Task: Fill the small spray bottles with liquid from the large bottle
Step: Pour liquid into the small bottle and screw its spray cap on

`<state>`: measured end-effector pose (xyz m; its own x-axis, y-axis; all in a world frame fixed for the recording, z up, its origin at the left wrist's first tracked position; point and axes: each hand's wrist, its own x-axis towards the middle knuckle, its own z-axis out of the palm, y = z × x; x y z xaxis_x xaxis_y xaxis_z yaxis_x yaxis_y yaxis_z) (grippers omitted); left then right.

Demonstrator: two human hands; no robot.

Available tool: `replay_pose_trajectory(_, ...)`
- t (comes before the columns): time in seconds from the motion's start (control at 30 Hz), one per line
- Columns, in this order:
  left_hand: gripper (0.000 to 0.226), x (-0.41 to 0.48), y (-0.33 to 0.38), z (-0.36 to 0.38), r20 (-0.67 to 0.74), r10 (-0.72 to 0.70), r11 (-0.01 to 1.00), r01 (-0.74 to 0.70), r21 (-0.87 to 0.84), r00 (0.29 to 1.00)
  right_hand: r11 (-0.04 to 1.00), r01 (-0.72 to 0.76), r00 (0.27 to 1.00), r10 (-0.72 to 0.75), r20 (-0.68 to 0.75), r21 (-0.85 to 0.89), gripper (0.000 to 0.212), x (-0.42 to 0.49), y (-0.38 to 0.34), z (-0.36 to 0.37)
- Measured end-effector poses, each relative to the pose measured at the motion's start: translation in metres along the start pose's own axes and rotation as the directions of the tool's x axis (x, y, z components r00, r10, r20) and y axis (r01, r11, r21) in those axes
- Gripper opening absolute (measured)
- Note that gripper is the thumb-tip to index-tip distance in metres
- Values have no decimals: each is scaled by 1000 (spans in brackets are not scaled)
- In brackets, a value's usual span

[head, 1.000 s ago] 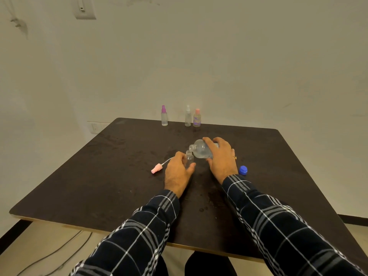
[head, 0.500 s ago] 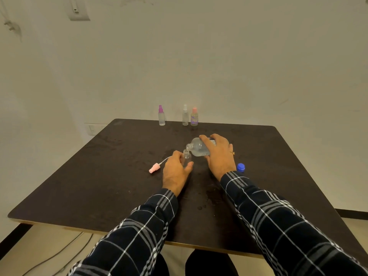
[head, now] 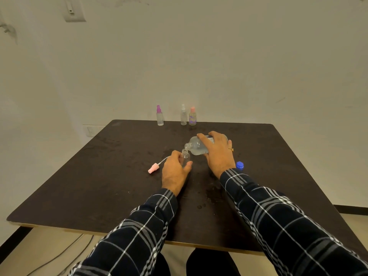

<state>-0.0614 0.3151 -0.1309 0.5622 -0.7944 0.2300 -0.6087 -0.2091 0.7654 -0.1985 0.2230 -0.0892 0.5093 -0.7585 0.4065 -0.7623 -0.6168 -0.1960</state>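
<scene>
My left hand [head: 174,172] grips a small clear spray bottle [head: 185,156] that stands upright and uncapped on the dark table [head: 99,186]. My right hand [head: 217,151] holds the large clear bottle [head: 196,146] tipped on its side, its open mouth just above the small bottle's neck. The small bottle's pink spray head [head: 153,168] with its white tube lies on the table left of my left hand. The large bottle's blue cap [head: 240,165] lies right of my right wrist.
Three capped spray bottles stand at the table's far edge by the wall: a purple-topped one [head: 160,115], a white-topped one [head: 183,114] and a pink-topped one [head: 192,116]. Wet spots [head: 201,206] mark the table near my arms. Cables run on the floor at lower left.
The large bottle's mouth has stayed tipped over the small bottle. Both hands hold nearly the same places; the view has shifted slightly.
</scene>
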Motion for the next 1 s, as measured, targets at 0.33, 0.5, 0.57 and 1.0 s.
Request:
replay_pose_trajectory(0.33,36,1,0,0,12,-21,1000,21,-4,1000,999,19,1000,-19,-12,-32,74,1,0,-1)
replay_pose_trajectory(0.5,31,0,-2,1,13,-16,1000,16,2,1000,999,21,1000,-21,-16,-33,74,1,0,0)
replay_pose_trajectory(0.57,32,0,-2,1,13,-18,1000,18,5,1000,999,18,1000,-19,-10,-35,76,1,0,1)
replay_pose_trajectory(1.0,32,1,0,1,10,-12,1000,12,20,1000,999,19,1000,-19,-9,-37,76,1,1,0)
